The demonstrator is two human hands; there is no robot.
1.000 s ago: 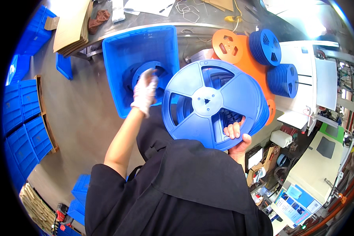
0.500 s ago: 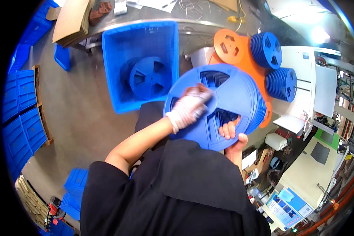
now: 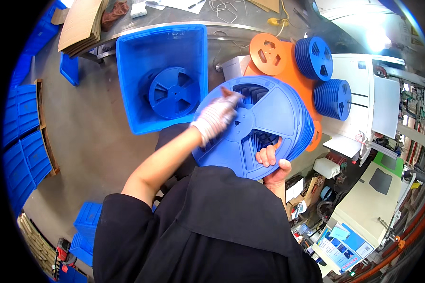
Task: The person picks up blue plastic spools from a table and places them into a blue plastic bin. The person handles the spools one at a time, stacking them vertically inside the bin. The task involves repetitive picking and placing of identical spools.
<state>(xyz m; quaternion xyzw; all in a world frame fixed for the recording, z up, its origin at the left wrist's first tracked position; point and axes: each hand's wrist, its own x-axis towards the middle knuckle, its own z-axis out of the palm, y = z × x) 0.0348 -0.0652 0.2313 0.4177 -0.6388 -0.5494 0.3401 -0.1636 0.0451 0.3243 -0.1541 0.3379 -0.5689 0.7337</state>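
A thick stack of blue plastic reels (image 3: pixel 278 106) is held tilted in front of my body, its top disc facing me with wide cut-outs around a small hub hole. My right hand (image 3: pixel 272 164), bare, grips the stack at its lower right, fingers hooked into a cut-out and thumb outside the rim. Over the upper left of the top disc is my left hand (image 3: pixel 216 119) in a pale glove, smeared by motion. It is closed on a brown cloth (image 3: pixel 231 94), which lies against the disc near the upper cut-out.
Left of the stack stands a deep blue bin (image 3: pixel 123 70) with blue reels (image 3: pixel 174 93) inside. An orange surface (image 3: pixel 303 59) at right bears an orange reel (image 3: pixel 267 53) and two blue reel stacks (image 3: pixel 332 99). Beyond is a metal table (image 3: pixel 174 19) with cardboard (image 3: pixel 80 28). Blue crates (image 3: pixel 21 155) line the left.
My left hand has slid left and slightly up across the top disc with the cloth, uncovering the hub. My right hand keeps its grip on the stack. The whole view has shifted slightly.
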